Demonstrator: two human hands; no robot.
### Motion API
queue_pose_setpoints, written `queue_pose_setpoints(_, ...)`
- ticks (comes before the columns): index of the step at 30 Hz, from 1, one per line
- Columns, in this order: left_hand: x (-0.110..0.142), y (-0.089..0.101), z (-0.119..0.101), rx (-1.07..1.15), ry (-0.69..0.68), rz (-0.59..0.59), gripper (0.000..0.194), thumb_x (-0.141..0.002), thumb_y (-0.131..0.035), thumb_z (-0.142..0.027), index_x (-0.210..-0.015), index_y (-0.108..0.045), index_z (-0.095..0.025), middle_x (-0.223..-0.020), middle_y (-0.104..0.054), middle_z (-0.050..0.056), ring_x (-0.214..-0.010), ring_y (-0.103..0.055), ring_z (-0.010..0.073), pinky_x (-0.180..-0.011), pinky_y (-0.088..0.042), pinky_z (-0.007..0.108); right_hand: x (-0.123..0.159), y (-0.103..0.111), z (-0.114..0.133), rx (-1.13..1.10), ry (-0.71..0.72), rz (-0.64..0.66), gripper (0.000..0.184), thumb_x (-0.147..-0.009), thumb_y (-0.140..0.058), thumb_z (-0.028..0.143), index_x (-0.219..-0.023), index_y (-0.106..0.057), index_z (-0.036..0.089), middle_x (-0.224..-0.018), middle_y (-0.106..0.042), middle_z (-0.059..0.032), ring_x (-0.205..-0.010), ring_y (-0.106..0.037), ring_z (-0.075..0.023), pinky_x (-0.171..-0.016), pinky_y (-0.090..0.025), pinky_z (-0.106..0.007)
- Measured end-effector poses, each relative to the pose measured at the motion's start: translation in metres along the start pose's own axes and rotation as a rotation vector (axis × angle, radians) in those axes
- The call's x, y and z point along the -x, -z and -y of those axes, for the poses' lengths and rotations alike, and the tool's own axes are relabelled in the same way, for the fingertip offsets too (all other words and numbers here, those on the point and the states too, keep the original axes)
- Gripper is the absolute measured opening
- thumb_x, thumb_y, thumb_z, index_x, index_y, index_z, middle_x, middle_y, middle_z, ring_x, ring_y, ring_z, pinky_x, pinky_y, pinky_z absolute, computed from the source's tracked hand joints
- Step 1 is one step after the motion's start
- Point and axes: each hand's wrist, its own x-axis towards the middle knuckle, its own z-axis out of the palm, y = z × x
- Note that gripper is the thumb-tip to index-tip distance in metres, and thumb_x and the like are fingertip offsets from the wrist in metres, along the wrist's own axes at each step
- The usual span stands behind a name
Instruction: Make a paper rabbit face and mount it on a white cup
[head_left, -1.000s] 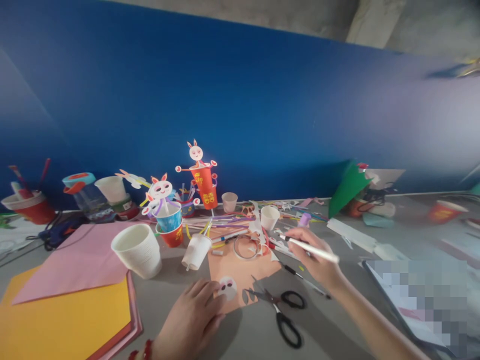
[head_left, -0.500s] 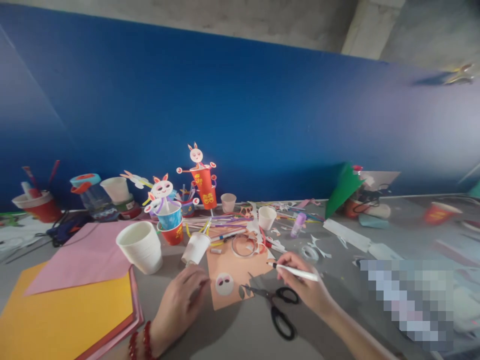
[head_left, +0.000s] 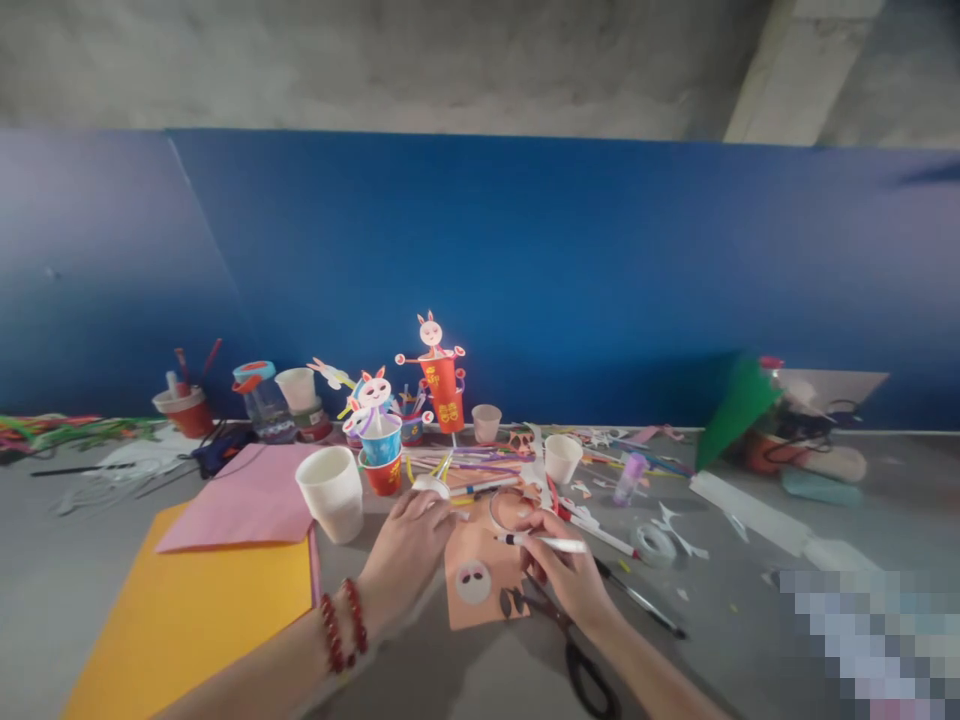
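- Big cup [head_left: 331, 495] left of our left hand [head_left: 411, 542], whose grip we cannot tell.
- Between our hands, white face [head_left: 474, 582] on peach paper [head_left: 466, 612]; grey worktop [head_left: 420, 660] nearer us.
- Our right hand [head_left: 570, 575] pinches the white pen [head_left: 564, 545], scissors [head_left: 589, 680] partly underneath.

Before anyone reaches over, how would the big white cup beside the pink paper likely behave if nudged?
The big white cup would probably tip easily, since it narrows towards its base. Its thin-looking wall suggests it is light and may dent under a firm grip. Once on its side, its round, tapered shape might roll in a curve.
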Motion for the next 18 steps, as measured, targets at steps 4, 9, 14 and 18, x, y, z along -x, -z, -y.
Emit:
queue_pose_setpoints(4,-0.029,-0.021,-0.001,-0.039,-0.001,-0.007,0.021,-0.092,-0.054,-0.012,-0.105,-0.071,-0.015,-0.124,-0.064,0.015,-0.121,-0.053,0.0322,-0.105,-0.037,0.051,0.005,0.001,-0.008,-0.095,-0.017,-0.063,0.032,-0.086,-0.064,0.052,-0.085,-0.055,0.020,-0.060,-0.062,0.0029,-0.043,-0.045,-0.0080,-0.042,-0.036,-0.019)
queue_pose_setpoints(9,-0.045,-0.026,-0.008,0.016,0.006,-0.081,0.021,-0.086,-0.060,-0.009,-0.102,-0.071,-0.018,-0.118,-0.068,0.012,-0.116,-0.056,0.0316,-0.103,-0.037,0.051,-0.001,0.010,0.000,-0.153,0.038,-0.174,0.040,-0.082,-0.066,0.058,-0.075,-0.055,0.019,-0.055,-0.060,0.0024,-0.039,-0.042,-0.0072,-0.037,-0.033,-0.017)
queue_pose_setpoints(14,-0.043,0.001,-0.023,0.148,-0.001,-0.120,0.019,-0.096,-0.050,-0.019,-0.095,-0.068,-0.025,-0.102,-0.072,0.000,-0.104,-0.061,0.0213,-0.104,-0.034,0.045,-0.002,0.013,0.010,-0.167,0.072,-0.189,0.037,-0.083,-0.065,0.054,-0.074,-0.054,0.020,-0.052,-0.059,0.0035,-0.038,-0.041,-0.0070,-0.037,-0.031,-0.018)
queue_pose_setpoints(18,-0.041,0.014,-0.034,0.301,-0.025,-0.112,0.018,-0.096,-0.049,-0.018,-0.092,-0.065,-0.024,-0.093,-0.074,-0.001,-0.105,-0.063,0.0231,-0.106,-0.028,0.051,0.002,0.011,0.016,-0.155,0.083,-0.171,0.029,-0.085,-0.064,0.045,-0.073,-0.053,0.020,-0.053,-0.058,0.0047,-0.040,-0.042,-0.0072,-0.040,-0.032,-0.019)
